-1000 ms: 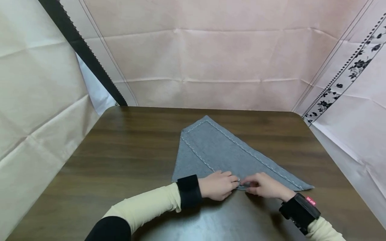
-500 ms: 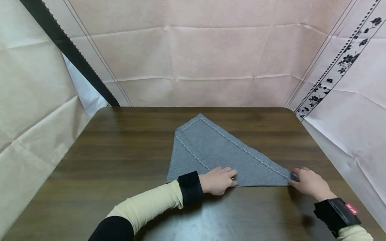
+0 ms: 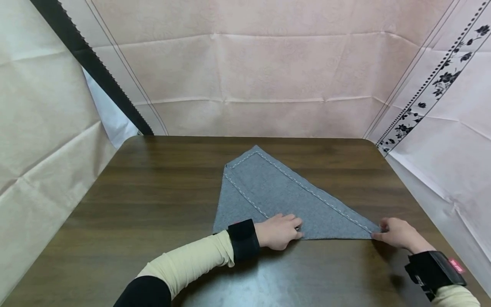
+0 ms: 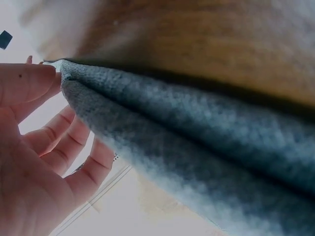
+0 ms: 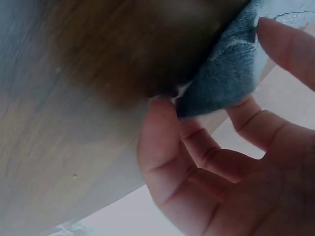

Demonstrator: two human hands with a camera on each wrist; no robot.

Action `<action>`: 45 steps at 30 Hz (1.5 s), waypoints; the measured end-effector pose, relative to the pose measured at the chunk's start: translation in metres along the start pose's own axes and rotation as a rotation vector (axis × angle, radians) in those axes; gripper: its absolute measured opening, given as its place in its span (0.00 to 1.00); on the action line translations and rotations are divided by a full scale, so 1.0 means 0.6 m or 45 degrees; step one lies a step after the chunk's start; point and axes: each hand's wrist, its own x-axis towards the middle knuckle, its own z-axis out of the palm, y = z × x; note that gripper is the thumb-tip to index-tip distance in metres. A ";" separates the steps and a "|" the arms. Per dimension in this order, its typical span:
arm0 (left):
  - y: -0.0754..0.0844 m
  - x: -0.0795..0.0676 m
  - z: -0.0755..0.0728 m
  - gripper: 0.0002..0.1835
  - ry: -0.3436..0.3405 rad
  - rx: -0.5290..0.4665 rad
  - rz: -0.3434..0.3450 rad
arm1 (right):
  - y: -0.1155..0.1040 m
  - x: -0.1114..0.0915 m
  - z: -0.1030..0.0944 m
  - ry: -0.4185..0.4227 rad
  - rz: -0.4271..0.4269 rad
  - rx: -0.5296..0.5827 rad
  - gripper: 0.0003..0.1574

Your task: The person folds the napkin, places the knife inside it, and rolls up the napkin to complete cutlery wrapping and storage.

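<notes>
A grey-blue cloth (image 3: pixel 299 200) with pale stitched lines lies folded on the table, pointed at its far end and at its right. At the middle of the near edge, my left hand (image 3: pixel 279 231) holds the cloth. The left wrist view shows the thumb and a finger of that hand pinching the end of the folded layers (image 4: pixel 162 128), the other fingers spread below. My right hand (image 3: pixel 399 234) is at the right-hand corner. In the right wrist view the corner (image 5: pixel 221 78) sits between thumb and fingers, the thumb touching it.
The brown wooden table (image 3: pixel 153 204) has rounded far corners. Behind it hangs a creased pale sheet (image 3: pixel 268 76), with a black band (image 3: pixel 96 64) at left and a floral strip (image 3: pixel 445 81) at right.
My right hand has gone from beside the left hand to the cloth's right corner, and that corner now lies flatter. The left hand has stayed at the near edge.
</notes>
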 end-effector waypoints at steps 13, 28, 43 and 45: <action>0.002 0.004 -0.001 0.18 -0.020 -0.070 0.007 | -0.065 -0.026 -0.024 0.477 -0.171 0.102 0.19; -0.012 0.095 -0.055 0.10 0.450 -0.851 -0.039 | -0.191 0.015 0.028 0.630 -0.422 0.051 0.21; -0.020 0.075 -0.062 0.13 0.609 -0.889 -0.254 | -0.227 0.019 0.039 0.717 -0.492 0.028 0.20; -0.024 0.065 -0.061 0.11 0.645 -0.900 -0.254 | -0.224 0.019 0.042 0.691 -0.492 0.011 0.20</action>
